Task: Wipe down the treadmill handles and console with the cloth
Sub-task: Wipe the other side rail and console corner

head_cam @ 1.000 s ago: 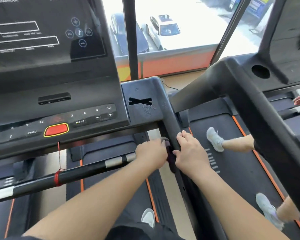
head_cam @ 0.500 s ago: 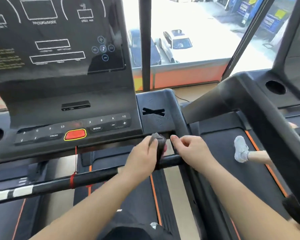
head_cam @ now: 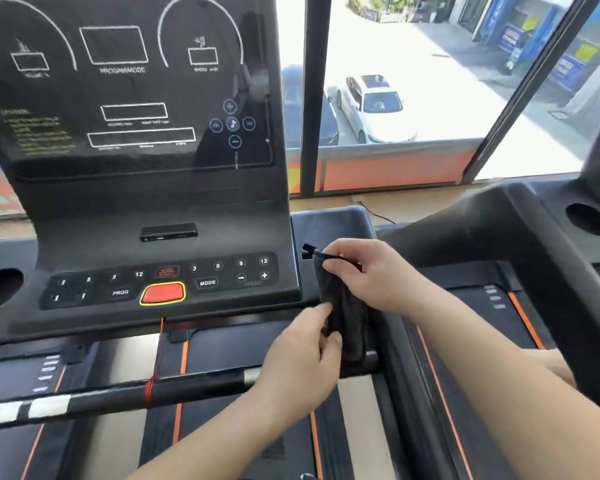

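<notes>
Holding the cloth [head_cam: 343, 317] up off the treadmill [head_cam: 336, 220], stretched upright between both hands, just in front of the right end of the console [head_cam: 146, 202] and above the right end of the crossbar [head_cam: 118, 393]. Pinching its top edge with the right hand [head_cam: 371, 275], fingers curled over the hem against the thumb. Pinching its lower left edge with the left hand [head_cam: 302, 362], thumb closed onto the fingertips. Apparently clear of the console; perhaps brushing the crossbar at the bottom corner, though too dark there to say.

Most likely refolding, or turning to a fresh face: hence the grip at opposite ends, to pull the fabric flat and taut instead of bunching it. Judged a pause between strokes, then, not a stroke. Held this close to the console probably so as to go straight onto the button panel or the dark screen above it.

Worth steering wide of the red stop button [head_cam: 162, 293] and the red cord [head_cam: 155, 358] running from under the console down to the crossbar: easy to press or snag with a trailing corner. Next, presumably: gather into one hand, flatten against the surface, wipe. No telling from here the share of the treadmill already wiped.
</notes>
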`<state>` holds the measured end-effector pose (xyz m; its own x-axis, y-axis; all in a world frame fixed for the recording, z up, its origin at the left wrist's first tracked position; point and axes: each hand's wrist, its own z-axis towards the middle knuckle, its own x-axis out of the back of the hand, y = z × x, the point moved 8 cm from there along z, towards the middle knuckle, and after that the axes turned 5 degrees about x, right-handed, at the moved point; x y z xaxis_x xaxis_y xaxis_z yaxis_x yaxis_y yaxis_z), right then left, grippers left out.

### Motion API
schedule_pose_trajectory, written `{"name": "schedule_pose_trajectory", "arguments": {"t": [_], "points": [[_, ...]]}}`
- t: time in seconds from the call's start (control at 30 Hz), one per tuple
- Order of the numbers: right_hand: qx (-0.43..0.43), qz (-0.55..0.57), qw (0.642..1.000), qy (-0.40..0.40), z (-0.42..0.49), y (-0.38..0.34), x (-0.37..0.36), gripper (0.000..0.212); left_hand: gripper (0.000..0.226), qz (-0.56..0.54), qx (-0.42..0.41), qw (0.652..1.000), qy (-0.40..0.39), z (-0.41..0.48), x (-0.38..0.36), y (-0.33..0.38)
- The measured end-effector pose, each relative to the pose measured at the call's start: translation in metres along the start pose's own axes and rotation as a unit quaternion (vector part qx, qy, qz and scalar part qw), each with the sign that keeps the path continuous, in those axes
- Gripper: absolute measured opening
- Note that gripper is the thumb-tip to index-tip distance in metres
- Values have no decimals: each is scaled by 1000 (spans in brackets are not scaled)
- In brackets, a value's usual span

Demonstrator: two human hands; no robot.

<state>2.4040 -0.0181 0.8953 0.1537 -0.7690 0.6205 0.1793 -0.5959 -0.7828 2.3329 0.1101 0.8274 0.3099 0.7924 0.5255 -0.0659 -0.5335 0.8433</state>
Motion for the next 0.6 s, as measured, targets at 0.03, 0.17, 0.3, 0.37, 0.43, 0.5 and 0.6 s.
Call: {"name": "schedule_pose_trajectory", "arguments": {"t": [0.03,0.17,0.3,0.37,0.43,0.5,0.6], "points": [[10,-15,1000,-12,13,-1,5,11,33,38,-44,997,43,7,12,7],[-30,-275,961,-4,61,28,27,20,33,165,-181,963,111,45,24,23],[-84,-236,965,73,77,66,34,39,58,338,-205,918,26,103,-25,18],[-117,-177,970,118,71,84,38,45,70,418,-156,893,-61,125,-58,6],[-145,-149,966,157,58,97,45,50,72,420,-79,896,-125,145,-77,-8],[-167,-136,961,171,43,107,49,50,72,428,-62,894,-117,175,-77,-10],[-212,-114,959,150,21,124,47,53,75,446,-38,890,-85,235,-54,-9]]}}
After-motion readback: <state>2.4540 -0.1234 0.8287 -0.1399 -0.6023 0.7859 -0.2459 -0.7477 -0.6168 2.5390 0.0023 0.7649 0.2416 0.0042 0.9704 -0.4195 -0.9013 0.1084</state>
